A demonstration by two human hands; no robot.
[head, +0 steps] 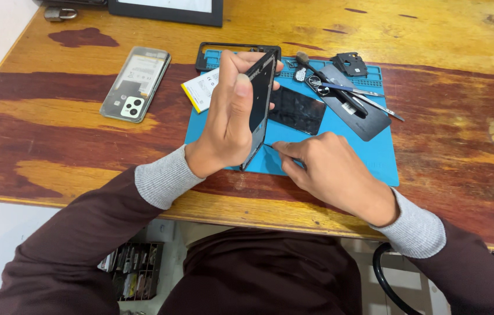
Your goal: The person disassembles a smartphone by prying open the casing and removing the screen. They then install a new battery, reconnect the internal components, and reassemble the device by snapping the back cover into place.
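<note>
My left hand (229,119) grips a dark phone body (258,99), held on edge and tilted above the blue repair mat (369,154). My right hand (331,169) rests on the mat just right of the phone's lower end, fingers pinched around a thin tool or small part near the phone's lower edge; what it holds is too small to tell. Behind the phone a black screen panel (298,109) lies flat on the mat, and a white and yellow battery (203,88) peeks out to the left.
A phone back cover (136,84) with camera cut-outs lies on the wooden table (54,128) at left. A black frame (223,49), tweezers and tools (352,93), and a dark back panel (360,119) sit at the mat's far side. A dark tablet (168,10) stands at the table's back edge.
</note>
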